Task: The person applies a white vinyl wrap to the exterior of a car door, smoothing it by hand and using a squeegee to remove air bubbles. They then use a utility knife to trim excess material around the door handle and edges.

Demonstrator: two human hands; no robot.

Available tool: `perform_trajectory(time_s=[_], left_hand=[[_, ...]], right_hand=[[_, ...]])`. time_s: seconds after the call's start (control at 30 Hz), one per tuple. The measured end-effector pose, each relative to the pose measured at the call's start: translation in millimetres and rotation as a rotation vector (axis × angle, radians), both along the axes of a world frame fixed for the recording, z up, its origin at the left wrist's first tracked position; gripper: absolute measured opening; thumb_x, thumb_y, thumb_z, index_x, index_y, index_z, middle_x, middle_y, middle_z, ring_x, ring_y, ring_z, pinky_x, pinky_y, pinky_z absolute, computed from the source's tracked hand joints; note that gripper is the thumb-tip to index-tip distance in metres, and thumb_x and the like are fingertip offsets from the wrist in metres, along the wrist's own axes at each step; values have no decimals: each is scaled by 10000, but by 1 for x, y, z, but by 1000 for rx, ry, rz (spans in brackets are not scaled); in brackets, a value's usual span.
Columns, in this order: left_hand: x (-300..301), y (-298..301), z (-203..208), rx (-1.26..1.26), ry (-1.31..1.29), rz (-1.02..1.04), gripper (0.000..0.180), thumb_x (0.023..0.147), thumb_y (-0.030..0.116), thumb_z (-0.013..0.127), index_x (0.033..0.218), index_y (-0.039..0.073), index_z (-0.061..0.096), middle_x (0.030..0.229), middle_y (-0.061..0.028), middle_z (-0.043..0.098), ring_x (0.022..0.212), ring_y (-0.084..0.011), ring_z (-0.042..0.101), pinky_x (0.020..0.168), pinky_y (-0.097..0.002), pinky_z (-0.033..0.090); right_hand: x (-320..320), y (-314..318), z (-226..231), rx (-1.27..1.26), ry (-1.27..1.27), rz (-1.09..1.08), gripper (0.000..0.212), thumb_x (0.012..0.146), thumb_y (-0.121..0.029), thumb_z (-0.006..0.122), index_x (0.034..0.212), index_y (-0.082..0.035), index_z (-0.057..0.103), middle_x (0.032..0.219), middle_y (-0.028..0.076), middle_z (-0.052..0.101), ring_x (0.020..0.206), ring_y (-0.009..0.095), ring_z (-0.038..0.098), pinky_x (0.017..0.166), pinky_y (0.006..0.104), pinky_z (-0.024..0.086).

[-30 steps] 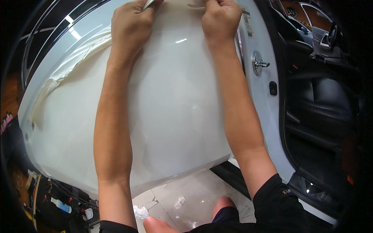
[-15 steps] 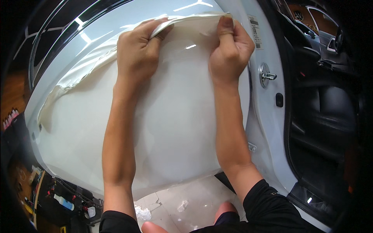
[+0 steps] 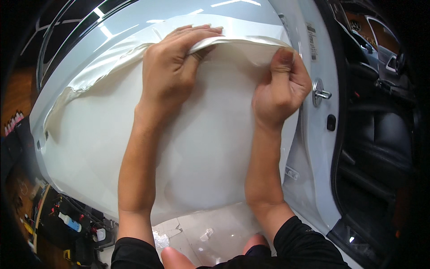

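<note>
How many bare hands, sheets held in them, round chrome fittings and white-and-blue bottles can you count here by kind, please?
Hands: 2 (left hand, right hand)
Pale sheet: 1
Round chrome fitting: 1
White-and-blue bottle: 1
Total: 5

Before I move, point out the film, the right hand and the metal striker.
Film [image 3: 246, 41]: head view, on its lifted upper edge.
Right hand [image 3: 283, 93]: head view, on the middle of the hand.
Metal striker [image 3: 318, 93]: head view, on its round plate.
</note>
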State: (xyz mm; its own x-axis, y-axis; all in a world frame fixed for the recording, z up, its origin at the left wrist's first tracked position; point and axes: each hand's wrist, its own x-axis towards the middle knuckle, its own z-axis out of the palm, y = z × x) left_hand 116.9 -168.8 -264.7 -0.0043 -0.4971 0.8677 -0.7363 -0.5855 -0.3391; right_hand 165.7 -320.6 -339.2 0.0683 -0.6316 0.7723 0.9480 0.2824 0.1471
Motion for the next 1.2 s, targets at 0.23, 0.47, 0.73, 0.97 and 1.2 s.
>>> perform_trajectory(time_s=[0.23,0.47,0.73,0.97,1.2], left_hand=[[-3,-12,-5,-96,-60,35,266,920,30,568,1140,32,718,1118,-162,731,1089,-271,690,1094,-380,434],[6,-5,9,-164,12,292,368,916,334,694,1217,127,732,999,-137,763,831,-221,720,800,-339,552],[-9,-9,33,-102,96,495,519,914,392,718,1394,225,613,1041,-106,760,849,-147,723,798,-342,582],[-15,-10,53,225,130,323,676,856,255,786,1471,200,511,1086,-71,743,1011,-235,719,922,-404,585],[34,7,73,230,220,468,261,918,166,679,1144,37,684,1007,-112,730,948,-228,690,868,-368,542]], right_hand=[[-5,-9,10,-90,42,-96,407,1016,-244,597,688,-3,581,620,-48,512,605,56,375,536,264,294],[-4,-17,24,-128,87,-235,315,972,-154,589,729,46,588,604,150,567,561,203,478,559,372,385],[-15,-15,24,-57,164,-101,366,921,-156,651,622,33,557,524,113,508,520,145,401,492,373,359],[-8,2,22,79,121,-175,294,853,-118,628,642,77,569,654,305,577,620,476,597,592,496,461],[-3,15,41,125,93,-207,264,865,-142,646,678,45,639,677,265,626,580,369,628,588,442,486]])
